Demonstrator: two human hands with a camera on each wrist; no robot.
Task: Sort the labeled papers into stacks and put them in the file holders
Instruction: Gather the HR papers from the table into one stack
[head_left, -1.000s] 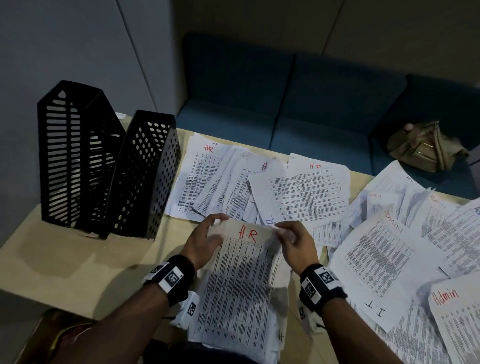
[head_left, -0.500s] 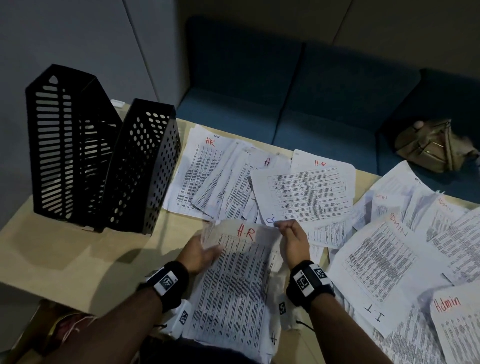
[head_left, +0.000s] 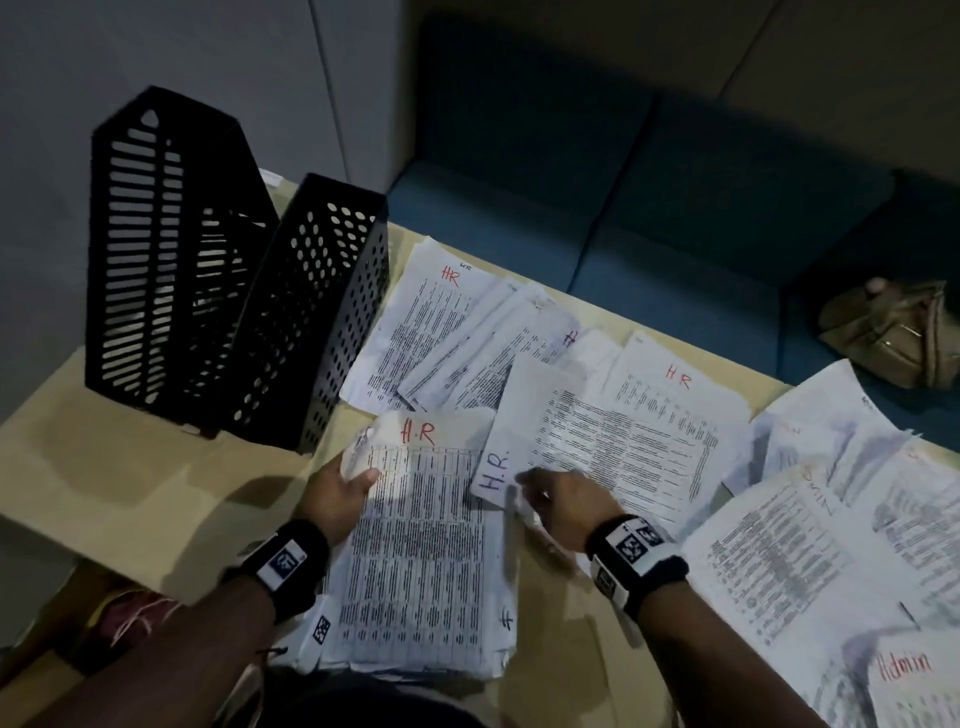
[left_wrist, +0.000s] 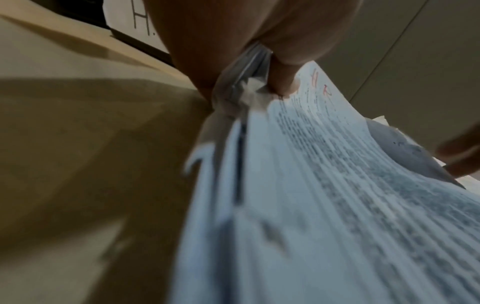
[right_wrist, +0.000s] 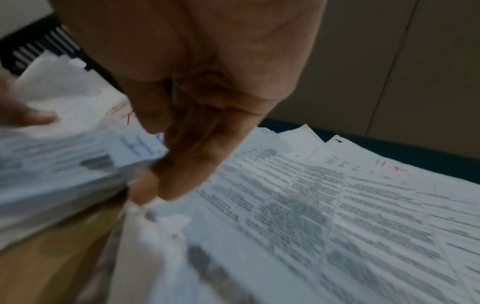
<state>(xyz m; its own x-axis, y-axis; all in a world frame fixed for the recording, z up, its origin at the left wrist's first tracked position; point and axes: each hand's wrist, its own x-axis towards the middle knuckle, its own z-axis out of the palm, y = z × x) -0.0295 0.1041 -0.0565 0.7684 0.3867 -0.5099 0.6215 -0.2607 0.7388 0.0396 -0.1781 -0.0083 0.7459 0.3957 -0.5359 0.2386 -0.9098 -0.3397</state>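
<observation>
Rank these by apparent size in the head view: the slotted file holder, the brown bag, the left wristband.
1. slotted file holder
2. brown bag, though it lies farther from the camera and is partly cut off
3. left wristband

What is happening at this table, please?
A person is sorting printed papers. The left hand grips a thick stack of white sheets topped with red "H.R". The right hand reaches onto a loose white sheet marked "H.R." in blue. Two black perforated file holders stand on the beige table.
</observation>
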